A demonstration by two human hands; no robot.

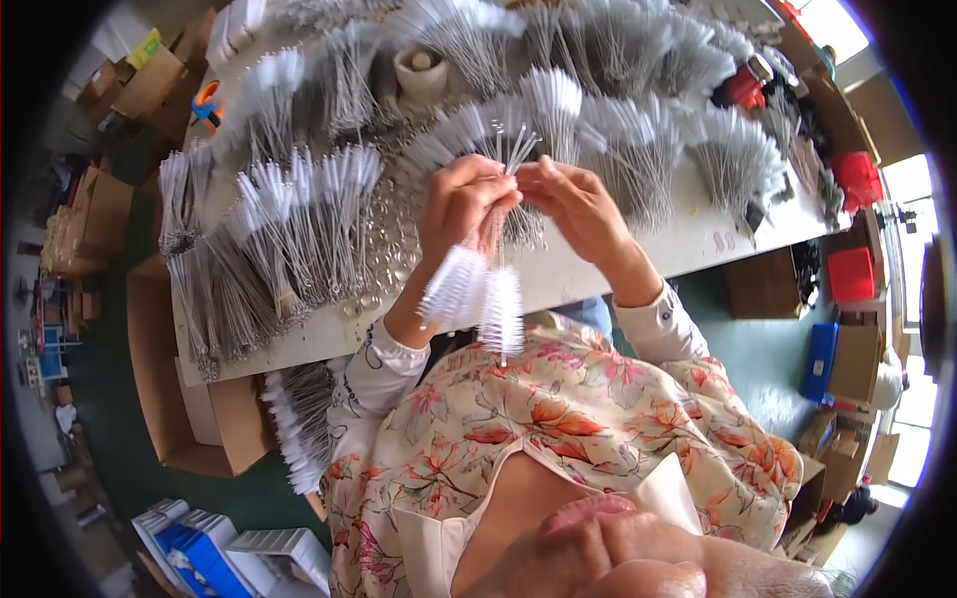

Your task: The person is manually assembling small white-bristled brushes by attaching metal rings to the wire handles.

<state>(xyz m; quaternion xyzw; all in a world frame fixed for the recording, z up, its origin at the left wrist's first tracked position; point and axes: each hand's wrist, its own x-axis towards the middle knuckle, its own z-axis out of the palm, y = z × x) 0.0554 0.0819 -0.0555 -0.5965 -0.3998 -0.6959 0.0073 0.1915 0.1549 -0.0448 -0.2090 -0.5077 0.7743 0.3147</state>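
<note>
Above the table's near edge, my left hand [464, 204] is closed round the wire stems of a few bottle brushes. Their white bristle heads [500, 309] hang down toward my chest, and the bare stem ends [513, 148] stick out past my fingers on the far side. My right hand [578, 204] meets the left at those stems, its thumb and fingertips pinched together. Whatever lies between the right fingertips is hidden. Small metal rings [394, 244] lie scattered on the table left of my left hand.
Bundles of similar brushes [309, 214] cover much of the white table [688, 244]. A round pot [421, 75] and orange-handled scissors [206, 105] are farther back. An open cardboard box [234, 424] stands on the floor at left, with blue and white bins [199, 553] nearer me.
</note>
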